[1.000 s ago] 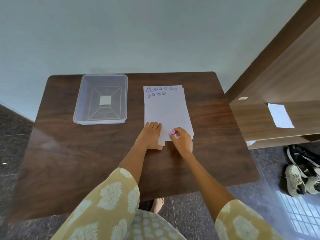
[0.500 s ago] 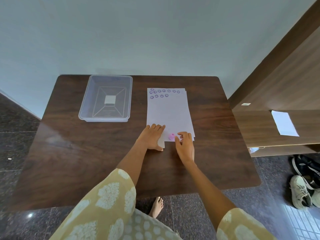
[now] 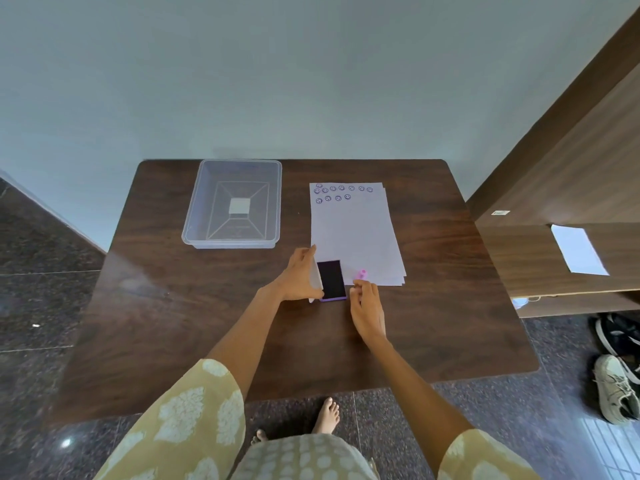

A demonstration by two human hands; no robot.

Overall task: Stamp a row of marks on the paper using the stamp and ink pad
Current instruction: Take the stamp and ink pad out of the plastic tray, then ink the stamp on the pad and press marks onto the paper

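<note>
Table (image 3: 194, 327): dark wood; near edge partly hidden by the sleeves.
Clear tray (image 3: 232, 204): left of the paper, well apart.
Paper (image 3: 353, 233): a stack, purple marks along its far edge; near-left corner hidden behind the ink pad.
Left hand (image 3: 298, 277): fingers closed on the pad's raised white lid (image 3: 315, 275), at the paper's near-left corner.
Ink pad (image 3: 331, 280): open, dark face up, on the paper's near-left corner.
Right hand (image 3: 367, 308): just right of the pad; fingertips (image 3: 360, 284) touch the stamp, grip unclear.
Stamp (image 3: 362, 274): pink, small, on the paper's near edge; its base is hard to make out.

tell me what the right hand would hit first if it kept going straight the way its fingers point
Probably the pink stamp, standing just beyond the right hand on the near edge of the paper; depth is hard to judge.
</note>
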